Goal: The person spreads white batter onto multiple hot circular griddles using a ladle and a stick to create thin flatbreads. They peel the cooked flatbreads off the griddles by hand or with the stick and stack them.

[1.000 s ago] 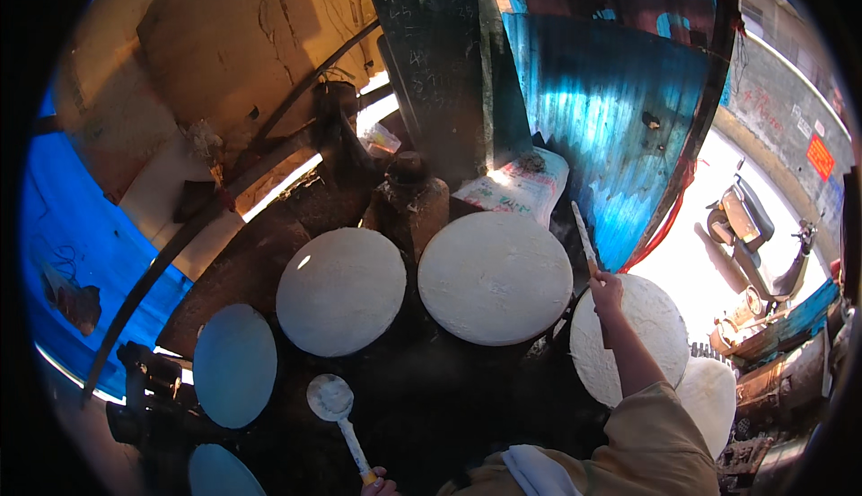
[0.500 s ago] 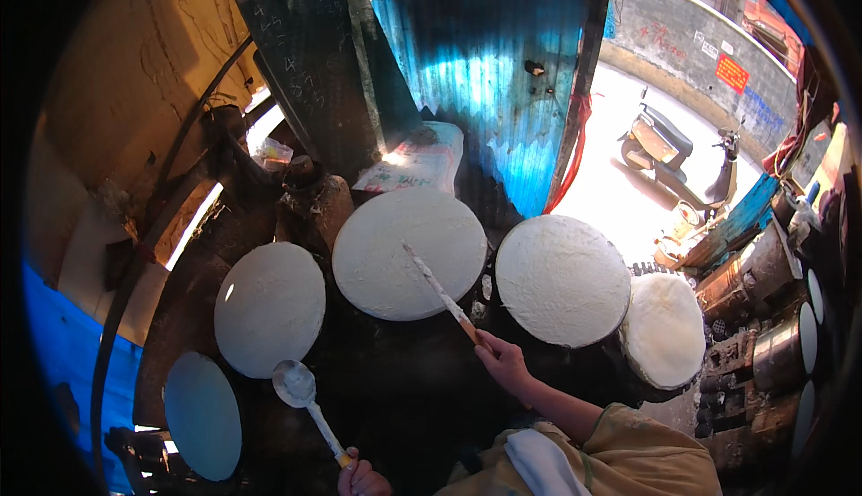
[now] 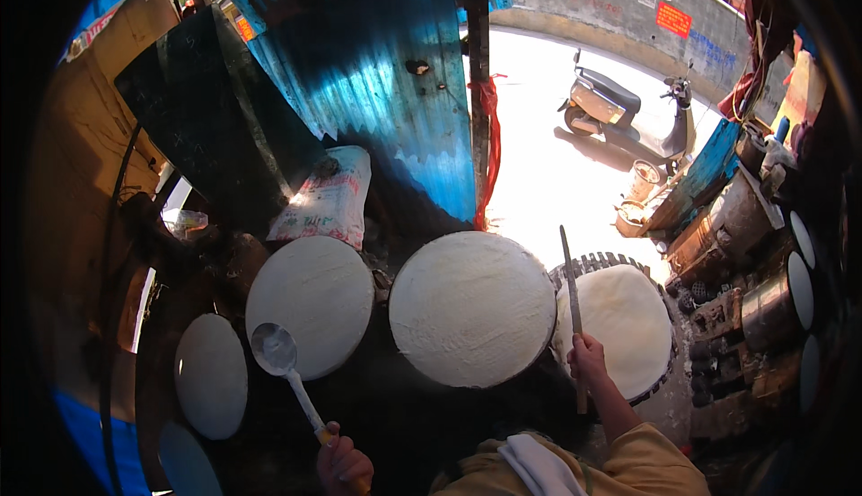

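Tan garment [image 3: 480, 471], short loose sleeve [image 3: 654, 462], white cloth [image 3: 542, 465] draped.

Left hand [image 3: 344, 466] hides part of the ladle [image 3: 300, 392] handle; bowl contents unclear. Bowl also covers the lower-left rim of the white disc [image 3: 310, 303]. Right hand [image 3: 588, 359] hides a stretch of the long spatula [image 3: 571, 294]; whether its blade touches the pale round sheet [image 3: 628, 325] cannot be told. Bluish disc [image 3: 187, 460] and white cloth [image 3: 543, 465]: cut by lower edge. Red notice [image 3: 673, 20]: lettering too small. Area beneath the discs: lost in shadow.
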Available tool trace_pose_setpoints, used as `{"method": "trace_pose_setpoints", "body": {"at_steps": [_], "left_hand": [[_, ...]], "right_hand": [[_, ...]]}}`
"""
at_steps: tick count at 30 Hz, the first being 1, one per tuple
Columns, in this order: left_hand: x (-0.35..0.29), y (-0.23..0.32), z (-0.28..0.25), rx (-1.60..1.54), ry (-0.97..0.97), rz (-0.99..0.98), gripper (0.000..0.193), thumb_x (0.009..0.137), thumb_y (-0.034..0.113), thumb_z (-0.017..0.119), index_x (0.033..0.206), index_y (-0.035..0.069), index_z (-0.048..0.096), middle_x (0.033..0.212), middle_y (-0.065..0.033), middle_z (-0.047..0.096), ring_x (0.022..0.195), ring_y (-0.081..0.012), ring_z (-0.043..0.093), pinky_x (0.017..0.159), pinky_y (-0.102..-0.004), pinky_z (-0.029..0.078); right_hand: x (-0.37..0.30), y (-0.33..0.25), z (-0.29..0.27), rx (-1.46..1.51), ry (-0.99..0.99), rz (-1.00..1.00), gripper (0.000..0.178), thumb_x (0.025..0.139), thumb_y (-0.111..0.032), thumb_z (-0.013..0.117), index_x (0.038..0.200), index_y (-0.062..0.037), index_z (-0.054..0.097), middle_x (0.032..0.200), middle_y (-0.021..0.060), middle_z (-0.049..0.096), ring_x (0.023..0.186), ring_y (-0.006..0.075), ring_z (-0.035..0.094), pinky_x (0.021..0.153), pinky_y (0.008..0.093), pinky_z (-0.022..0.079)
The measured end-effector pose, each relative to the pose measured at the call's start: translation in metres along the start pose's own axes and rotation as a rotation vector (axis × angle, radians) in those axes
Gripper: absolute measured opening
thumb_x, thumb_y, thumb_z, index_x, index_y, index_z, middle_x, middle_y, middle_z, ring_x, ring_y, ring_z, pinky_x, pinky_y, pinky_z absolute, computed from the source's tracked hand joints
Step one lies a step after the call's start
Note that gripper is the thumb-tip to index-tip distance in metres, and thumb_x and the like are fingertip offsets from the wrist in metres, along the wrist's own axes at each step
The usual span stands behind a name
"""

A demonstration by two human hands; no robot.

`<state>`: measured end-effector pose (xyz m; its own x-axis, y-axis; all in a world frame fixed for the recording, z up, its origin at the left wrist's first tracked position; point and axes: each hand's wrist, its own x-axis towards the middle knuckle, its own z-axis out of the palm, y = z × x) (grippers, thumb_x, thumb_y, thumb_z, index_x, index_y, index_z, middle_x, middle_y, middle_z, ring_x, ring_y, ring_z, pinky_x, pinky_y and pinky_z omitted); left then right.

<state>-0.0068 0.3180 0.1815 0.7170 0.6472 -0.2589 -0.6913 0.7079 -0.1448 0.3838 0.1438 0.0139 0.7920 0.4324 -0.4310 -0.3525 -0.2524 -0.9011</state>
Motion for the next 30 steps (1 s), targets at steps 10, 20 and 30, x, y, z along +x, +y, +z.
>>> {"method": "trace_pose_setpoints", "body": {"at_steps": [10,20,30], "left_hand": [[0.051,-0.089,-0.01,-0.105,0.061,-0.14,0.029,0.094,0.013,0.032,0.116,-0.004,0.042,0.058,0.002,0.038,0.042,-0.0021,0.039,0.04,-0.0173,0.038],[-0.019,-0.062,-0.061,-0.109,-0.027,-0.157,0.029,0.094,0.012,0.031,0.117,-0.003,0.041,0.06,0.0017,0.038,0.043,-0.0027,0.039,0.043,-0.0195,0.04],[-0.104,-0.03,-0.105,-0.196,-0.02,0.108,0.027,0.094,0.012,0.031,0.113,-0.001,0.045,0.057,0.0035,0.036,0.042,-0.0023,0.035,0.041,-0.0181,0.037]], "right_hand": [[-0.057,0.058,-0.063,0.099,-0.206,0.297,0.025,0.092,-0.024,0.041,0.084,-0.004,0.054,0.048,0.0047,0.046,0.034,0.0122,0.04,0.031,0.0256,0.031],[-0.15,0.093,-0.067,-0.213,-0.495,0.385,0.026,0.087,-0.025,0.051,0.082,-0.002,0.062,0.065,0.0012,0.054,0.063,0.0091,0.05,0.057,0.0252,0.041],[-0.162,0.051,0.062,-0.566,-0.717,0.085,0.028,0.087,-0.028,0.053,0.082,-0.0011,0.059,0.066,0.0023,0.053,0.059,0.0094,0.05,0.05,0.0281,0.042]]}}
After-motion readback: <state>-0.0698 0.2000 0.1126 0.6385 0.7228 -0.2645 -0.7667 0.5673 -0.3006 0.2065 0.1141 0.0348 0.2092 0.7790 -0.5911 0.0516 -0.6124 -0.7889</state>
